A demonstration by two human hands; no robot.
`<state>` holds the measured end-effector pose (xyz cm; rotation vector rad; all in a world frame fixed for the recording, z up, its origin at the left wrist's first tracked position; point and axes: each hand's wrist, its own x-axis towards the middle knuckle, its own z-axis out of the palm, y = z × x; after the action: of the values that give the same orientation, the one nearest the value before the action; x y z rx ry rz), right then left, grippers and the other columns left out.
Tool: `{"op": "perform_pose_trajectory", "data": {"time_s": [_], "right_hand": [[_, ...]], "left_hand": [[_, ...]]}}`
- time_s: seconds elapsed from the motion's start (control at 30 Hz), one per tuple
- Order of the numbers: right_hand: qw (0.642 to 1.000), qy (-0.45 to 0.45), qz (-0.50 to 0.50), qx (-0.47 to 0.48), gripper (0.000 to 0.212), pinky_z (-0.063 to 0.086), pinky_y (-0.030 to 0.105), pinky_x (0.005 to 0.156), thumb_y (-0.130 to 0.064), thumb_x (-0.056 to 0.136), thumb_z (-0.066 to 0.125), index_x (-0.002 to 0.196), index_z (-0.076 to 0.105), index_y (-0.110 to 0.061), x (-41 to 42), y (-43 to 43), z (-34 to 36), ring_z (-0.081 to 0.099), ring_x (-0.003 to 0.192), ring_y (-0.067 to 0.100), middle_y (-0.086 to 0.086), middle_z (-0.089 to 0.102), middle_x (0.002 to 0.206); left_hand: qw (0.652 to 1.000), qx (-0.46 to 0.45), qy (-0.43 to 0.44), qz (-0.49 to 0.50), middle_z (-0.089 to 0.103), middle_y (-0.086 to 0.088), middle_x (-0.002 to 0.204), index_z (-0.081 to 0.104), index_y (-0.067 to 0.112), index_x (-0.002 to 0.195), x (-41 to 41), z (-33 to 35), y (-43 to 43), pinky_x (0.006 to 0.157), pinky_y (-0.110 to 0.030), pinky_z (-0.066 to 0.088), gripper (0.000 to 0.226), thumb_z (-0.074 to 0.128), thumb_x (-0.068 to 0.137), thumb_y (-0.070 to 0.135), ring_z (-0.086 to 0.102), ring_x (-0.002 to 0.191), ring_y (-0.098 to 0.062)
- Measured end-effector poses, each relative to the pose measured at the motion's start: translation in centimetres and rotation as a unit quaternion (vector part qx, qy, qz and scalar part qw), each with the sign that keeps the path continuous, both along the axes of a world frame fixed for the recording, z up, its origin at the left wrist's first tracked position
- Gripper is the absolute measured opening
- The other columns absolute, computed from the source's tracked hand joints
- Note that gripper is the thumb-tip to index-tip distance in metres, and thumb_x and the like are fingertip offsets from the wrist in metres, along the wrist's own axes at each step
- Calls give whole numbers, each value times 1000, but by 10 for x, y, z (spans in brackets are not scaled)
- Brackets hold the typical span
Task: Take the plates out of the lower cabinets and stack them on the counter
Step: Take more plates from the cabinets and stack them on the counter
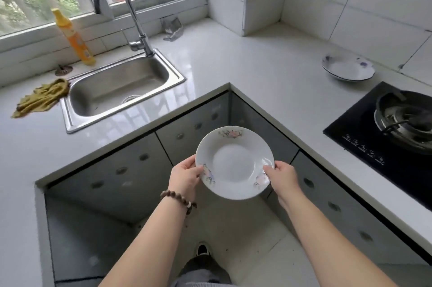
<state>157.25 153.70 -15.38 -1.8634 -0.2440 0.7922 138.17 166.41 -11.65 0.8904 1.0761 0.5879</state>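
**Both hands holding a floral-rimmed plate above the cabinet corner**

We see both forearms extended forward from the near edge of the view, converging on a white plate with floral rim point(234, 162) held in the air in front of the grey lower cabinet doors point(131, 167), below the inner corner of the white counter point(245, 62). The left hand point(185, 175) grips the plate's left rim, thumb on the upper face and fingers curled beneath; a wooden bead bracelet point(178, 200) circles its wrist. The right hand point(284, 176) grips the near right rim in the same manner, thumb on top, fingers hidden under the plate. The plate faces up and tilts slightly toward the camera.

A second plate with purple motifs point(348, 68) rests on the counter at far right, near the tiled wall and just beyond the black gas hob point(383, 139); it is well apart from the held plate. We cannot tell whether it is one plate or several stacked.

At left, a steel sink point(117, 92) is set into the counter, with a curved faucet point(126, 10) behind it. A yellow detergent bottle point(74, 38) stands by the window sill, and an olive cloth point(42, 97) lies crumpled just left of the sink. A crumpled grey wrapper point(173, 29) sits on the far counter below the window. A dark shoe point(203, 249) shows on the floor tiles between the forearms.
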Motion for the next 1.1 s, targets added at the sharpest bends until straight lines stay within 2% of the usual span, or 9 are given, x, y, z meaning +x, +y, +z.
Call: {"op": "perform_pose_trajectory", "data": {"time_s": [0.07, 0.13, 0.27, 0.4, 0.47, 0.63, 0.73, 0.93, 1.1], "right_hand": [[1000, 10, -24, 2, 20, 32, 29, 59, -6, 83, 59, 67, 51, 3, 10, 25, 3, 43, 62, 19, 5, 48, 60], [998, 29, -58, 16, 24, 38, 32, 68, -7, 84, 60, 87, 55, 17, 21, 46, 4, 51, 70, 22, 18, 57, 72], [990, 40, -130, 32, 30, 40, 35, 73, -7, 84, 59, 98, 54, 19, 48, 67, 12, 55, 75, 25, 37, 63, 92], [981, 31, -191, 18, 10, 53, 51, 87, -7, 84, 61, 83, 67, 0, 83, 67, 19, 69, 89, 39, 26, 71, 93], [977, 23, -213, 13, 10, 54, 50, 85, -8, 85, 61, 80, 70, -9, 104, 66, 19, 69, 89, 36, 19, 73, 89], [963, 19, -269, 14, 19, 51, 42, 74, -5, 86, 60, 94, 64, 12, 170, 68, 8, 64, 81, 31, 28, 70, 93], [957, 16, -288, 9, 27, 41, 36, 69, -8, 84, 60, 94, 59, 17, 213, 73, 6, 57, 75, 26, 32, 67, 90], [948, 9, -318, 6, 17, 40, 35, 67, -8, 83, 60, 81, 64, 9, 295, 79, 18, 57, 73, 26, 33, 66, 94], [939, 11, -342, 14, 12, 52, 40, 70, -9, 84, 60, 79, 70, -5, 343, 82, 28, 68, 83, 35, 20, 72, 87]], "left_hand": [[1000, -1, -11, -29, 77, -5, 85, 70, 11, 96, 14, 9, 35, 63, -25, 58, 40, 50, 80, -19, 73, 77, -18], [998, -4, -25, -58, 77, -7, 88, 69, 9, 100, 32, 18, 67, 62, -25, 57, 39, 50, 81, -19, 74, 79, -19], [993, -2, -21, -117, 76, -9, 92, 68, 8, 103, 80, 26, 112, 68, -29, 59, 36, 53, 82, -17, 73, 86, -23], [985, -12, -10, -171, 74, -11, 102, 65, 2, 116, 136, 23, 133, 78, -35, 58, 38, 56, 83, -15, 71, 95, -27], [980, -20, -12, -195, 75, -11, 102, 64, 1, 117, 166, 19, 138, 78, -34, 59, 39, 56, 82, -15, 71, 95, -27], [972, -37, -12, -232, 71, -15, 109, 62, -2, 120, 253, 9, 152, 80, -37, 57, 42, 54, 82, -17, 68, 101, -30], [966, -43, -8, -254, 69, -20, 108, 60, -5, 120, 309, 8, 161, 80, -37, 57, 41, 50, 83, -20, 67, 96, -32], [956, -31, -12, -291, 68, -19, 99, 63, -3, 113, 401, 23, 169, 87, -39, 51, 38, 48, 83, -21, 62, 89, -32], [945, -13, -26, -324, 75, -9, 86, 71, 10, 91, 459, 36, 175, 87, -39, 53, 40, 47, 83, -21, 66, 84, -27]]}}
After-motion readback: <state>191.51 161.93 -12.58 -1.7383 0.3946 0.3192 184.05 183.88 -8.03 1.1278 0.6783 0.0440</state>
